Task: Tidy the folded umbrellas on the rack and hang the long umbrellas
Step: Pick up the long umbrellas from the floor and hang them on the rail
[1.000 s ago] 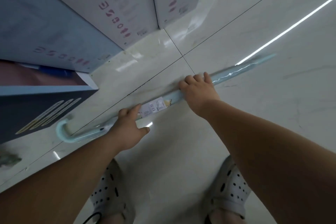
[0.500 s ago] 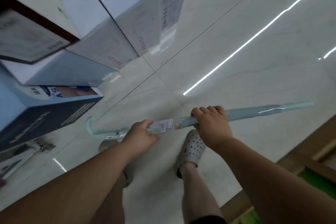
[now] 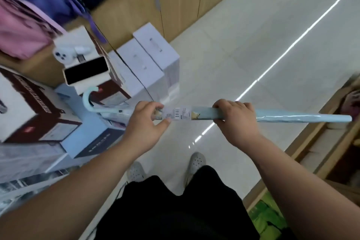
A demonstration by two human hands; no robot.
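Lifted higher, long umbrella point(image 3: 292, 118) lies level — left hand point(image 3: 145, 125), right hand point(image 3: 236, 122) gripping it.

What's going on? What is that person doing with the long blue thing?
A person holds a long light-blue umbrella level in both hands, above the floor. The left hand grips beside its paper label, the right hand farther toward the tip. Its curved handle points at stacked boxes. It is not yet hung.

- The white label point(image 3: 176, 113) on the umbrella point(image 3: 292, 118) I hold: a barcode, print too small to read.
- Lettering on the boxes point(image 3: 99, 143) at left: too blurred to read.
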